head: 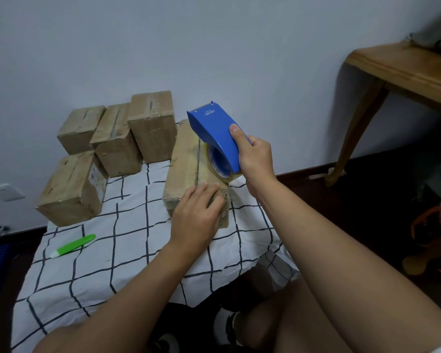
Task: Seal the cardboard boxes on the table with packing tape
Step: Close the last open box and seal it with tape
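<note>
Pressing down on the near end of the long cardboard box, the left hand lies flat, fingers straight, right over the centre seam where clear tape looks freshly laid. That box is the landmark: it sits lengthwise on the checked tabletop, running away toward the wall. Just above its right half, the right hand grips the blue tape dispenser, fingers wrapped round the handle, thumb on top, the roll of packing tape touching or nearly touching the box's right edge. To the left of the box stand four smaller cardboard boxes, three in a row at the back, one nearer; whether they are taped I cannot say. Further left and nearer lies a green utility knife. My read: a strip is being anchored at the near end. Next move calls for a steady pull along the seam, left hand holding firm, then a clean cut.
</note>
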The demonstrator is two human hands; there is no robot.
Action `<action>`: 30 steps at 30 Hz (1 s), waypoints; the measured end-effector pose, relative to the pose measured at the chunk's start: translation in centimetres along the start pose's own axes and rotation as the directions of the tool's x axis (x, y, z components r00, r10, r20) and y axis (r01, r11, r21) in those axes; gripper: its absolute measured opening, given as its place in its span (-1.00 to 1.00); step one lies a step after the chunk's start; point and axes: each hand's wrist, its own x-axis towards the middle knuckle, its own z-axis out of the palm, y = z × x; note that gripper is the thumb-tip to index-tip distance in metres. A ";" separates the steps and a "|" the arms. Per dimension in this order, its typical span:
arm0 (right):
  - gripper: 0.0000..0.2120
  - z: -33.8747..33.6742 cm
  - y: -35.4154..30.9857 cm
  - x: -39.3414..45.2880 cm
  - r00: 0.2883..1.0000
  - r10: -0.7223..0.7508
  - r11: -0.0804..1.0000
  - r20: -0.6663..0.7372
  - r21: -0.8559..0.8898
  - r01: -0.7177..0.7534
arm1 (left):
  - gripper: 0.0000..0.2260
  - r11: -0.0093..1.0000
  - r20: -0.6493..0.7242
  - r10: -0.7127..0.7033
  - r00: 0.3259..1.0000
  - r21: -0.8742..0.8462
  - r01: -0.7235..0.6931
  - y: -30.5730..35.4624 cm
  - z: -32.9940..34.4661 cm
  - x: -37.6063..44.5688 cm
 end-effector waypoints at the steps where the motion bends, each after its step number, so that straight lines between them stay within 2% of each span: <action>1: -0.48 0.0 0.0 0.0 1.000 -0.005 1.000 0.003 -0.005 0.005 | -0.93 1.000 -0.013 0.006 1.000 -0.003 -0.006 -0.1 0.2 -0.1; 6: -0.48 0.0 0.1 0.0 1.000 -0.010 1.000 -0.002 -0.003 0.010 | -0.91 1.000 -0.050 0.024 0.998 -0.010 -0.024 -0.2 0.6 -0.3; 11: -0.49 0.1 0.1 -0.1 1.000 -0.021 1.000 -0.002 -0.010 0.021 | -0.85 0.999 -0.026 0.040 0.999 0.008 -0.039 -0.2 0.5 -0.8; 15: -0.48 0.1 0.1 -0.2 1.000 -0.018 1.000 -0.005 -0.015 0.018 | -0.87 0.998 -0.041 0.027 0.999 -0.048 -0.029 -0.1 -0.1 -0.4; 19: -0.50 0.1 0.0 -0.3 1.000 -0.016 1.000 0.003 -0.008 0.016 | -0.85 0.990 0.087 -0.102 0.991 -0.093 0.110 -0.3 -0.9 0.5; 22: -0.51 0.1 0.0 -0.3 1.000 -0.018 1.000 0.008 -0.003 0.018 | -0.84 0.978 0.191 -0.117 0.974 -0.148 0.147 -0.7 -1.7 1.5; 26: -0.52 0.2 0.0 -0.4 0.999 -0.026 1.000 0.022 0.001 0.026 | -0.71 0.950 0.343 -0.234 0.910 -0.119 0.289 -1.2 -1.9 2.6; 30: -0.52 0.3 -0.1 -0.4 0.999 -0.035 0.999 0.026 -0.012 0.035 | -0.72 0.953 0.390 -0.185 0.902 -0.154 0.262 -1.7 -1.9 3.5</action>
